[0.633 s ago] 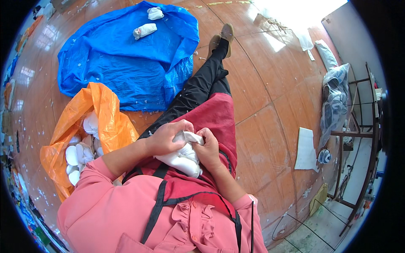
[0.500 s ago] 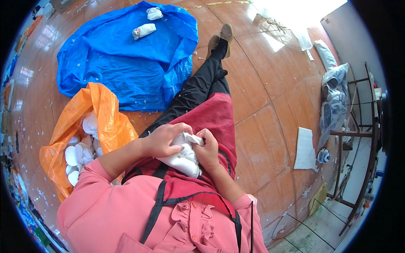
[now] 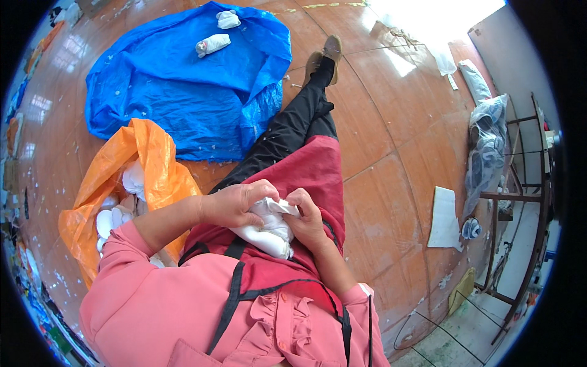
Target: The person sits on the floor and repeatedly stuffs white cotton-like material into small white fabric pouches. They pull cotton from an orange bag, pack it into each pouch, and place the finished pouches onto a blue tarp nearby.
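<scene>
grip of left hand (image 3: 234,205) and right hand (image 3: 307,219) is pinching a seemingly unfinished white bundle (image 3: 266,240), white pieces (image 3: 105,224) lying in an orange bag (image 3: 169,177).

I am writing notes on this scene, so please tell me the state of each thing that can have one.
White cloth bundle: gathered, held
Left hand: pinching the bundle
Right hand: pinching its edge
Orange plastic bag: open, white items inside
Blue plastic sheet: spread out, wrinkled
Clear plastic bag: dark contents inside
Red apron: worn, draped over lap
White sheet: lying on floor
</scene>
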The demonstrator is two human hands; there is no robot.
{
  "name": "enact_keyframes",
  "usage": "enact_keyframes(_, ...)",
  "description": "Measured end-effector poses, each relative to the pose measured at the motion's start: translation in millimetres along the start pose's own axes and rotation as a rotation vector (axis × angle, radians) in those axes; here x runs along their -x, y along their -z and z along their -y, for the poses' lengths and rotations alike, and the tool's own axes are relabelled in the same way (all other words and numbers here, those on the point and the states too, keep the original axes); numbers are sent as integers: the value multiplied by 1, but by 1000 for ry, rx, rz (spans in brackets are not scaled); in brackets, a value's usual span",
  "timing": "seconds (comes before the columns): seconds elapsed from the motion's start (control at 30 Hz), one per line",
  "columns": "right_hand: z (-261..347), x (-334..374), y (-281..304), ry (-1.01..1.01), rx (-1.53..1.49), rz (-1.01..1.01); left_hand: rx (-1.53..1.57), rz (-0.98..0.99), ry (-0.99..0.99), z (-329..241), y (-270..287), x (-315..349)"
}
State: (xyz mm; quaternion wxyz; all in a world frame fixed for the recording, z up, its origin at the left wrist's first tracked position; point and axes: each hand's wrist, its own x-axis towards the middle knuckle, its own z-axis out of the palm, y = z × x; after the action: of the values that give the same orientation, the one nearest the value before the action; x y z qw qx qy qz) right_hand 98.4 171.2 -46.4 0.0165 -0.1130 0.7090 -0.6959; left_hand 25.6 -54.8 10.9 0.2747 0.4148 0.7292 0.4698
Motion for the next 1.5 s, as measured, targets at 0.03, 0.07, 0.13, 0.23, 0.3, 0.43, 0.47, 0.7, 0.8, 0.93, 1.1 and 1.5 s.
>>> enact_keyframes(0.03,1,1,5,20,-9,38,-25,-18,-27,1,-2,2)
enact_keyframes(0.07,2,3,10,1,-23,78,-44,-24,-20,1,-3,4)
enact_keyframes(0.13,6,8,20,-35,-51,157,-84,-36,-5,0,-7,8)
enact_keyframes(0.23,14,11,24,-41,-33,205,-168,-92,-70,3,-15,13)
enact_keyframes(0.3,10,12,24,-22,-57,215,-241,-129,-111,-1,-17,13)
enact_keyframes(0.43,9,12,23,-12,-105,248,-338,-208,-216,-2,-24,17)
enact_keyframes(0.47,10,12,23,-17,-109,253,-344,-218,-231,-3,-25,17)
enact_keyframes(0.7,11,10,18,52,-60,260,-382,-286,-340,1,-30,21)
enact_keyframes(0.8,10,6,17,117,-12,267,-394,-293,-355,2,-32,23)
enact_keyframes(0.93,9,2,18,172,71,306,-427,-348,-405,4,-37,24)
enact_keyframes(1.1,5,3,14,145,64,266,-431,-376,-353,7,-43,28)
enact_keyframes(1.5,15,-16,10,-265,15,294,-152,-438,-48,5,-43,28)
